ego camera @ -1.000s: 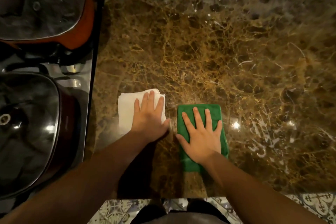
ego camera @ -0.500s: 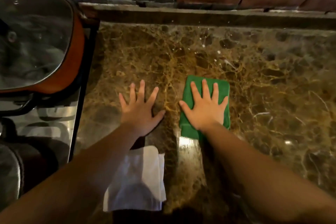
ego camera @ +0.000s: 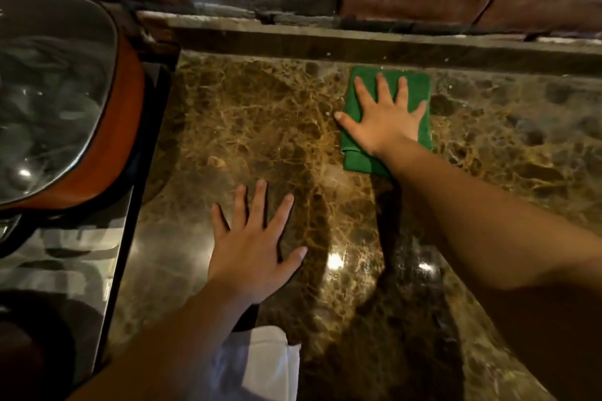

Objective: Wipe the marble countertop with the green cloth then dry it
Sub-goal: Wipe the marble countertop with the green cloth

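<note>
The folded green cloth (ego camera: 357, 160) lies on the brown veined marble countertop (ego camera: 260, 114), close to the raised back ledge. My right hand (ego camera: 384, 120) presses flat on the cloth with fingers spread, arm stretched forward. My left hand (ego camera: 254, 247) rests flat and empty on the bare marble, nearer to me and to the left of the cloth. A folded white cloth (ego camera: 270, 368) lies on the counter near the front edge, partly hidden under my left forearm.
A stove top (ego camera: 65, 254) borders the counter on the left, carrying an orange pot (ego camera: 125, 114) with a glass lid (ego camera: 49, 101). A marble ledge (ego camera: 358, 45) and a brick wall (ego camera: 391, 0) close off the back. The counter runs on to the right.
My right hand has pushed the green cloth away from me up to the back ledge. My left hand came off the white cloth and lies on bare marble.
</note>
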